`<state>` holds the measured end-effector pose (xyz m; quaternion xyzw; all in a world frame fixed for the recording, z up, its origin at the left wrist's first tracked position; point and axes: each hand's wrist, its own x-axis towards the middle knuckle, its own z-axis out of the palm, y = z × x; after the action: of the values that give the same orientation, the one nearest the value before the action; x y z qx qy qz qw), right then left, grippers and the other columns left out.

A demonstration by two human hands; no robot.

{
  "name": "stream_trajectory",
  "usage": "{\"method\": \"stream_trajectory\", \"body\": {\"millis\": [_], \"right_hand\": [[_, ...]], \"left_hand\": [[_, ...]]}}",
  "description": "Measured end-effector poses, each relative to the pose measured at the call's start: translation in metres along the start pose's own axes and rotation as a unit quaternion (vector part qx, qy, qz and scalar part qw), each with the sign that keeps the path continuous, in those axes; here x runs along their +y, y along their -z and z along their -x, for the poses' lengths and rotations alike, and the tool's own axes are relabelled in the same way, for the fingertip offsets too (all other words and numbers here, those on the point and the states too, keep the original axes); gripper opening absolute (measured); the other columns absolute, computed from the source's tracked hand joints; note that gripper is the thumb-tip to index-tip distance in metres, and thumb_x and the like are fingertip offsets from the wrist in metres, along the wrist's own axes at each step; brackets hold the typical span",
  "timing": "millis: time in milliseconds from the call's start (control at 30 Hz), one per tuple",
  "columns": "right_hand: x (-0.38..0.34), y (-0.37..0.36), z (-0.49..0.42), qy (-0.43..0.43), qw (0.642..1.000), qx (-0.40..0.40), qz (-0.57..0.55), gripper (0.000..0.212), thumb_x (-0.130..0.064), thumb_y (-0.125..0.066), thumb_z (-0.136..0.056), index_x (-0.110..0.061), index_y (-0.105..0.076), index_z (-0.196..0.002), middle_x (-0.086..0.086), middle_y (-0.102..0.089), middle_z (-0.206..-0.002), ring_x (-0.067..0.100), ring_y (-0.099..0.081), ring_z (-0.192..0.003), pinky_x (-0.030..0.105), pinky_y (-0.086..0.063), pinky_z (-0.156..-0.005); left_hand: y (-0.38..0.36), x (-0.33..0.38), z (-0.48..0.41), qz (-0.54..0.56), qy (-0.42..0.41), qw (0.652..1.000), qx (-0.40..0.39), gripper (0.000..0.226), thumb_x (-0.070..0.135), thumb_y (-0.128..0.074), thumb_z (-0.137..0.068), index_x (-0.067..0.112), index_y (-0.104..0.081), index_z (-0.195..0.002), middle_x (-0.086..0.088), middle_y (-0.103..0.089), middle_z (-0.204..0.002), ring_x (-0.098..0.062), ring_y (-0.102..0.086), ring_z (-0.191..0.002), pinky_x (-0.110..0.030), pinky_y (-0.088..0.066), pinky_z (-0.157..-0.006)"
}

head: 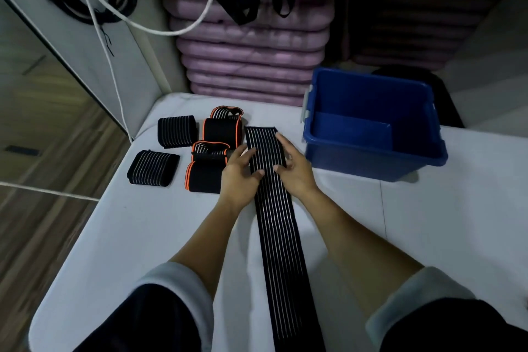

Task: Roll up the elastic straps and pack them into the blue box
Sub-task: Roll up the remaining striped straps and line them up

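Rolled straps (204, 177) left of the hands, blue box (371, 164) right. Striped strap (278, 226) flat on table (143, 237), running lengthwise away from me; left hand (238, 177) rests loose-fingered on it, and I cannot tell the right hand's (298, 174) hold.
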<state>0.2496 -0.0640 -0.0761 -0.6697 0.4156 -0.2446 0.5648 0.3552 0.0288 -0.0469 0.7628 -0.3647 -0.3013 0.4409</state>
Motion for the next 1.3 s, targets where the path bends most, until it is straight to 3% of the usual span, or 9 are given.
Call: {"method": "stream_trajectory", "body": {"millis": [133,267,333,500,633,867,1100,1200,1300], "right_hand": [[0.004,0.000,0.007,-0.028,0.991,0.010,0.129,0.078,-0.008,-0.065,-0.086,-0.030,-0.023,-0.148,0.002,-0.026,-0.154,0.025,-0.034,-0.137,0.046,-0.035,-0.111],[0.004,0.004,0.045,0.045,0.969,-0.006,0.243,0.062,-0.015,-0.061,-0.090,-0.022,-0.034,-0.145,0.003,-0.032,-0.151,0.021,-0.029,-0.139,0.034,-0.025,-0.116],[0.007,0.010,0.070,0.066,0.947,-0.041,0.310,0.054,-0.020,-0.056,-0.092,-0.024,-0.038,-0.143,0.001,-0.030,-0.153,0.020,-0.026,-0.139,0.034,-0.023,-0.114],[0.031,0.018,0.115,0.089,0.903,-0.100,0.408,0.068,-0.053,-0.026,-0.085,-0.019,-0.038,-0.143,0.002,-0.025,-0.156,0.025,-0.019,-0.145,0.041,-0.016,-0.117],[0.039,0.021,0.128,0.087,0.889,-0.104,0.438,0.080,-0.060,-0.014,-0.079,-0.021,-0.030,-0.147,-0.002,-0.016,-0.158,0.023,-0.009,-0.147,0.041,-0.008,-0.117],[0.038,0.020,0.141,0.065,0.907,-0.075,0.410,0.058,-0.042,-0.043,-0.096,-0.023,-0.027,-0.148,-0.002,-0.016,-0.158,0.020,-0.009,-0.147,0.039,-0.008,-0.118],[0.024,0.062,0.165,0.060,0.953,0.015,0.296,0.040,-0.030,-0.051,-0.096,-0.021,-0.049,-0.135,-0.001,-0.046,-0.143,0.014,-0.037,-0.134,0.034,-0.028,-0.115],[0.029,0.104,0.192,0.049,0.963,0.112,0.240,0.030,-0.030,-0.052,-0.095,-0.023,-0.059,-0.123,-0.006,-0.058,-0.127,0.010,-0.050,-0.118,0.030,-0.040,-0.106],[0.034,0.157,0.220,0.025,0.948,0.207,0.241,0.024,-0.024,-0.053,-0.094,-0.022,-0.062,-0.117,-0.005,-0.062,-0.121,0.012,-0.053,-0.113,0.018,-0.035,-0.100]], "left_hand": [[0.002,-0.001,0.001,-0.051,-0.012,0.999,-0.014,0.052,0.007,-0.062,-0.086,0.014,-0.048,-0.134,-0.004,-0.035,-0.148,-0.019,-0.035,-0.135,-0.035,-0.031,-0.112],[0.003,-0.002,0.029,-0.091,-0.065,0.994,-0.012,0.038,-0.003,-0.059,-0.083,0.010,-0.060,-0.119,-0.009,-0.059,-0.120,-0.020,-0.055,-0.109,-0.025,-0.042,-0.097],[0.000,-0.010,0.049,-0.145,-0.085,0.985,-0.030,0.036,-0.001,-0.060,-0.083,0.007,-0.061,-0.118,-0.012,-0.061,-0.117,-0.025,-0.054,-0.110,-0.026,-0.040,-0.097],[-0.014,-0.035,0.091,-0.357,-0.097,0.921,-0.122,0.060,0.033,-0.055,-0.090,0.018,-0.033,-0.143,-0.007,-0.024,-0.153,-0.027,-0.018,-0.141,-0.038,-0.021,-0.114],[-0.013,-0.035,0.099,-0.426,-0.099,0.887,-0.147,0.066,0.042,-0.045,-0.094,0.022,-0.014,-0.149,-0.001,-0.006,-0.158,-0.026,-0.002,-0.145,-0.045,-0.013,-0.117],[-0.005,-0.037,0.103,-0.414,-0.096,0.889,-0.169,0.067,0.044,-0.046,-0.093,0.026,-0.014,-0.149,0.001,-0.005,-0.158,-0.025,-0.001,-0.145,-0.046,-0.012,-0.115],[-0.031,0.005,0.120,-0.313,-0.140,0.938,-0.056,0.041,0.023,-0.059,-0.087,0.018,-0.054,-0.127,-0.007,-0.055,-0.125,-0.029,-0.045,-0.116,-0.040,-0.039,-0.095],[-0.064,0.040,0.132,-0.245,-0.173,0.948,-0.108,0.032,0.016,-0.059,-0.084,0.014,-0.064,-0.116,-0.007,-0.062,-0.116,-0.028,-0.051,-0.110,-0.032,-0.041,-0.095],[-0.113,0.073,0.146,-0.191,-0.187,0.948,-0.174,0.028,0.011,-0.060,-0.083,0.013,-0.067,-0.110,-0.008,-0.065,-0.111,-0.026,-0.059,-0.100,-0.030,-0.046,-0.089]]}}
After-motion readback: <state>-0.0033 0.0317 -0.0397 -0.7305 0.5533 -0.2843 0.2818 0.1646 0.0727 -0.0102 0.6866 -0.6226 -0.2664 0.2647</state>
